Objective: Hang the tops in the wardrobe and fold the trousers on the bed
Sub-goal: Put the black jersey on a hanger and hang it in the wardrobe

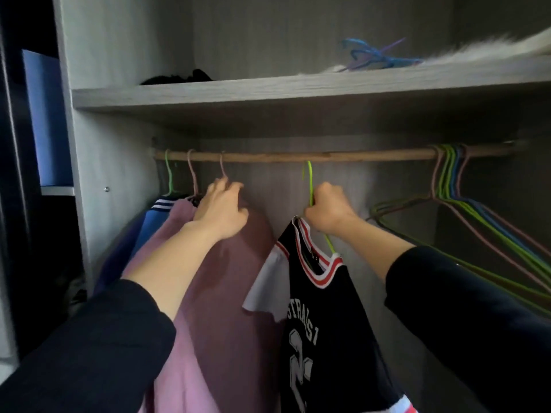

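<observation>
The right hand [328, 208] is clamped in a fist round the neck of a green hanger [310, 186], fingers and thumb wrapped tight on the wire. Straight above the fist the hanger's hook reaches to just under the rod [298, 156]; whether it touches the wood I cannot tell. Directly below the fist hangs the jersey [325, 317] (black, red-and-white trim at the collar, white lettering and a number on the chest). Its collar sits right against the underside of the hand, and one green shoulder wire shows inside the neckline.

Left of that grip, at about the same height, the left hand [222, 210] has its fingers curled over the top of a mauve top [238, 293], at the foot of a pink hook [222, 169] that sits over the rod. The mauve top hangs just beside the jersey's white sleeve.

Further left of the left hand, a pink top [179, 225] and a blue top [155, 219] with white stripes hang on their own hooks. Right of the right-hand grip, well apart, a bunch of spare hangers [447, 177] sits near the rod's end, splayed outward. Above both hands a shelf [268, 92] carries blue hangers [378, 56], white fur [492, 46] and something dark
</observation>
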`<control>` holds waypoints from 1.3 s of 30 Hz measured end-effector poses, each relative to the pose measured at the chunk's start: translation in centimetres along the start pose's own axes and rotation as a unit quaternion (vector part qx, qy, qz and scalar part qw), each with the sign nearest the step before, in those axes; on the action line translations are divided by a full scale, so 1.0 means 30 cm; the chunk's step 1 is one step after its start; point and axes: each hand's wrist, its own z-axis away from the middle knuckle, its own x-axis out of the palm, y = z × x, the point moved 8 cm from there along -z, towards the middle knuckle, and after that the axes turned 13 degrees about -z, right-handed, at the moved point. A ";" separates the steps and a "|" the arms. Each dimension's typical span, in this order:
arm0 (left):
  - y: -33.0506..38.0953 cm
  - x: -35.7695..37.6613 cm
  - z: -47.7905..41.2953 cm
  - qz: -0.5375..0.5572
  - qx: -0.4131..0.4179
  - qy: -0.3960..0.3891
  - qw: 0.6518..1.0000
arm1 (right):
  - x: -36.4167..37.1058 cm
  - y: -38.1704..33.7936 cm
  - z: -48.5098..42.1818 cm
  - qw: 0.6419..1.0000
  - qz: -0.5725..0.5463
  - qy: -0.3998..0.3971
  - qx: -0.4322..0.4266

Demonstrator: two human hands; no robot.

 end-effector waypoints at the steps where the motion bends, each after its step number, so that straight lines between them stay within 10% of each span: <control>1: -0.023 0.000 -0.045 -0.005 0.005 0.010 1.000 | 0.012 -0.014 -0.040 1.000 -0.016 0.019 0.003; 10: -0.145 0.028 -0.308 -0.047 0.033 0.034 0.998 | 0.108 -0.120 -0.285 0.994 -0.049 0.093 0.006; 39: -0.100 -0.016 -0.331 -0.046 0.044 0.076 0.995 | 0.305 -0.120 -0.320 0.998 -0.042 -0.027 -0.022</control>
